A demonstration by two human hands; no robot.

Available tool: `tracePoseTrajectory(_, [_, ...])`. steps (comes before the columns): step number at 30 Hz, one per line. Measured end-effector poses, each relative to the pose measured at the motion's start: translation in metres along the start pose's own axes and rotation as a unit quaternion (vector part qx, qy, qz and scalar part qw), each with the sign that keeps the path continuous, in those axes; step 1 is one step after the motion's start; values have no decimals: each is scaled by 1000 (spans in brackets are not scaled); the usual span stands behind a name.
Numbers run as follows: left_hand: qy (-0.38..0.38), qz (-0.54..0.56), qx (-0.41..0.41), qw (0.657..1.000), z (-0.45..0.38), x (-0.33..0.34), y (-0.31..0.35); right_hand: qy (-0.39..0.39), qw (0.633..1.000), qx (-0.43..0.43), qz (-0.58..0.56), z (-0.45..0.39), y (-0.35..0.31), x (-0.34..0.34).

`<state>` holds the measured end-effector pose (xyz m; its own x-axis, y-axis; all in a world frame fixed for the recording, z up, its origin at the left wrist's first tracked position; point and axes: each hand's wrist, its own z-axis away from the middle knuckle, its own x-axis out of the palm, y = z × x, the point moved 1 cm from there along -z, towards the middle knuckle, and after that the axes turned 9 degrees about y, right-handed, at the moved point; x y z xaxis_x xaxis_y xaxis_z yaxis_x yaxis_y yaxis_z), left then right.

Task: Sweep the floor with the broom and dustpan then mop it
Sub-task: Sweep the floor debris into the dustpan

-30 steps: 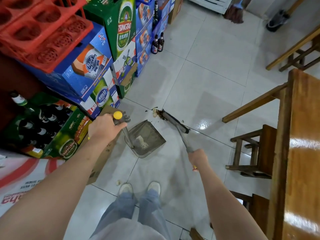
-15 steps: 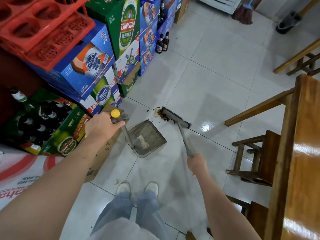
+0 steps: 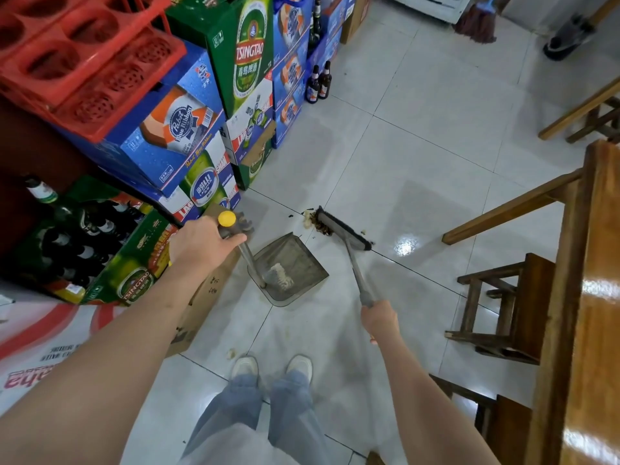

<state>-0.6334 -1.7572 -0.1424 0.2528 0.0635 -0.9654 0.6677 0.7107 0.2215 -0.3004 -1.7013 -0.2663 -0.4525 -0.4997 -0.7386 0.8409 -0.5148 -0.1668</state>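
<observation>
left hand (image 3: 201,245) curled round dustpan (image 3: 295,266) handle, right hand (image 3: 380,318) seemingly gripping broom (image 3: 342,226) handle

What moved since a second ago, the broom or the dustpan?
The broom. Its head swung round, from nearly in line with the handle to lying across it behind the brown debris, closer to the dustpan. The right hand keeps gripping the broom handle. The left hand still holds the dustpan's yellow-capped handle, and the dustpan stays on the floor with the same scraps inside. Nothing was let go.
</observation>
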Motion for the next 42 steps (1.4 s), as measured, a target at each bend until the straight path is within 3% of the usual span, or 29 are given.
tracePoseTrajectory(15, [1, 10, -5, 1000, -5, -7, 0, 58, 998, -20, 9, -33, -21, -44])
tracePoseTrajectory(20, [7, 1, 6, 1000, -7, -8, 2, 42, 999, -15, 8, -49, -34, -52])
tracePoseTrajectory(29, [5, -2, -4, 1000, -5, -5, 1, -22, 1000, -17, 9, -5, -25, -24])
tracePoseTrajectory(35, [-4, 8, 0, 1000, -2, -5, 0, 1, 999, -42, 10, 16, -8, -25])
tracePoseTrajectory(42, [-6, -3, 4, 1000, -1, -7, 1, 12, 998, -69, 5, 2, -42, -37])
